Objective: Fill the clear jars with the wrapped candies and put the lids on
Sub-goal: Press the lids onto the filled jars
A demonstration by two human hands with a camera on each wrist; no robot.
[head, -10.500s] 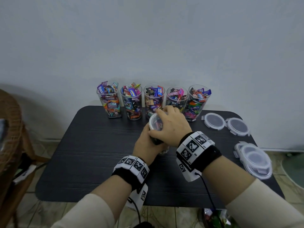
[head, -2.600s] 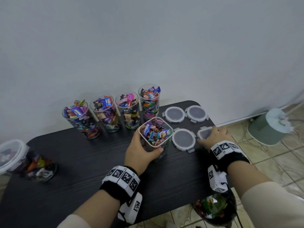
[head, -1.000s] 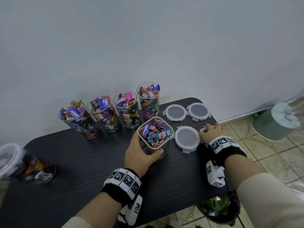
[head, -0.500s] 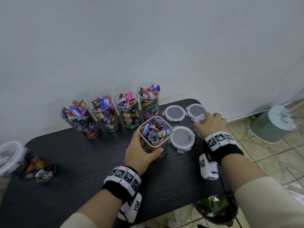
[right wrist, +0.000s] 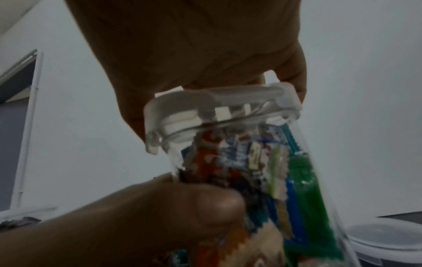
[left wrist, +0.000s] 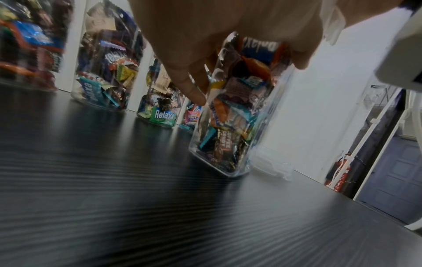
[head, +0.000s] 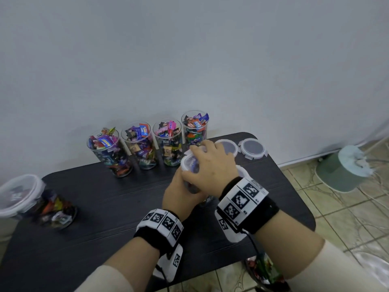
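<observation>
Left hand (head: 182, 194): wrapped around the side of a clear plastic jar full of wrapped candies (left wrist: 230, 115), steadying it upright on the black wood-grain table (head: 101, 207).
Right hand (head: 210, 165): fingers curled over a translucent white clip lid (right wrist: 219, 108), holding it on the jar's rim.
Back row: four open clear jars of candies (head: 145, 144) along the wall.
Spare lids: two round lids (head: 252, 148) at the table's far right.
Far left: lidded jar (head: 27, 201).
</observation>
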